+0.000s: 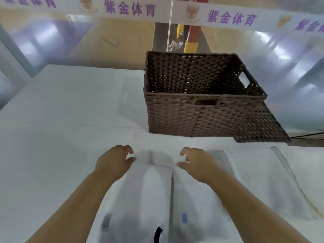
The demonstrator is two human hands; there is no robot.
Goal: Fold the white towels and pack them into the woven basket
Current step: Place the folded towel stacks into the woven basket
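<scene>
Both empty, loose-fingered: our left hand [113,161], right hand [196,163] over white towel [154,190] far end; long axis toward woven basket [192,116], nearer right.

The light is bright and soft all over. Big white shiny patches glare on the floor [280,48] far back. A faint grey shadow lies between the left hand [114,162] and right hand [196,163]. Both look blurry, and so do the towels [150,190]. The basket [192,116] is sharper. The banner [228,16] bends near the edges.
</scene>
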